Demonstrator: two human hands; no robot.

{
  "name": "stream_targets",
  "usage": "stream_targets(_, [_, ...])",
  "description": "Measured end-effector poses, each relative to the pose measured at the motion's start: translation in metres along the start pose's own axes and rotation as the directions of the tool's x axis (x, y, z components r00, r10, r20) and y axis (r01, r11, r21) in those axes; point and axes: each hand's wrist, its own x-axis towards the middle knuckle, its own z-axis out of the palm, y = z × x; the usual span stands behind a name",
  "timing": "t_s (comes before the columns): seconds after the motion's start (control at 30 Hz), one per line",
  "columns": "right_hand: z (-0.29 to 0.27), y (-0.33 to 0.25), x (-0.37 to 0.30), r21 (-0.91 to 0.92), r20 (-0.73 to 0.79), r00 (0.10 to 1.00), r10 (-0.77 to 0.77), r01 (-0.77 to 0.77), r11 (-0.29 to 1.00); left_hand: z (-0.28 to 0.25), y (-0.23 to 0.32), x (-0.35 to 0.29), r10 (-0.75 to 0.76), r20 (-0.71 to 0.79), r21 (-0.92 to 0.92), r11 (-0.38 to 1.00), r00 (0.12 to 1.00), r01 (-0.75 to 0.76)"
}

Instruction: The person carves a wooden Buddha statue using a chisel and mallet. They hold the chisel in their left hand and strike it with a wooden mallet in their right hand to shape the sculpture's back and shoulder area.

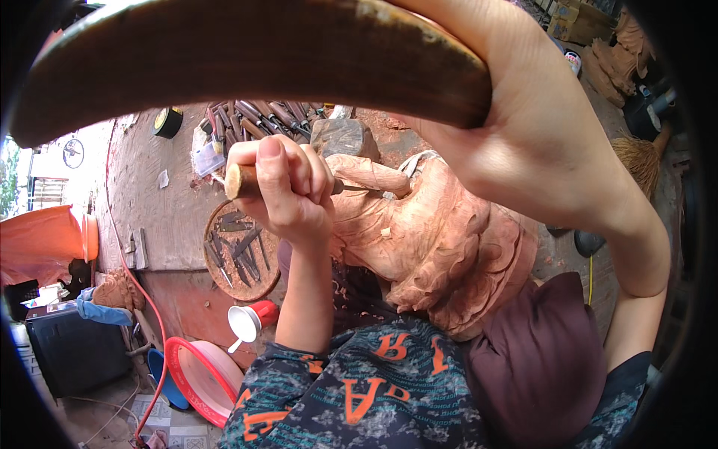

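My left hand (290,191) is closed around a wood-handled carving chisel (244,182). The chisel's thin metal shaft points right, and its end meets the reddish wood carving (441,239), close to a gap beside a rounded limb-like part. Raised near the camera, my right hand (505,127) grips a thick dark wooden mallet (254,63). The mallet stretches across the top of the view, well apart from the chisel. Layered, wavy folds cover the carving's near right side, which rests against my lap. A small wood chip (386,233) lies on its surface.
Beyond the left hand lie several wood-handled chisels (258,116) and a wooden block (344,138). A round tray (212,273) of metal blades sits left of my forearm. Nearby are a red-and-white cup (250,322), a red-rimmed basin (176,367) and a red hose (153,307).
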Motion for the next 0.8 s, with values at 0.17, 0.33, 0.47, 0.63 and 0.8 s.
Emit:
stream_targets(0.17, [0.001,-0.001,0.0,0.012,-0.013,1.0,-0.004,0.004,1.0,-0.001,0.001,0.0,0.015,-0.046,0.022,1.0,0.999,-0.014])
stream_targets(0.33, [0.003,-0.004,0.005,-0.004,-0.023,0.999,-0.023,0.023,1.0,0.003,-0.007,-0.002,-0.005,-0.175,0.076,0.997,0.985,0.019])
stream_targets(0.47, [0.009,-0.004,0.004,-0.029,-0.06,0.998,-0.02,0.018,0.999,0.009,-0.004,0.003,-0.037,-0.143,0.084,0.995,0.989,0.049])
stream_targets(0.63, [-0.007,-0.022,0.007,-0.317,0.175,0.98,0.1,-0.04,0.948,0.001,-0.007,-0.009,-0.051,-0.199,0.114,0.991,0.979,0.075])
stream_targets(0.8, [0.003,-0.021,0.004,-0.095,-0.084,0.996,0.02,-0.028,0.995,0.0,-0.006,-0.008,0.011,-0.118,0.163,0.987,0.993,0.009])
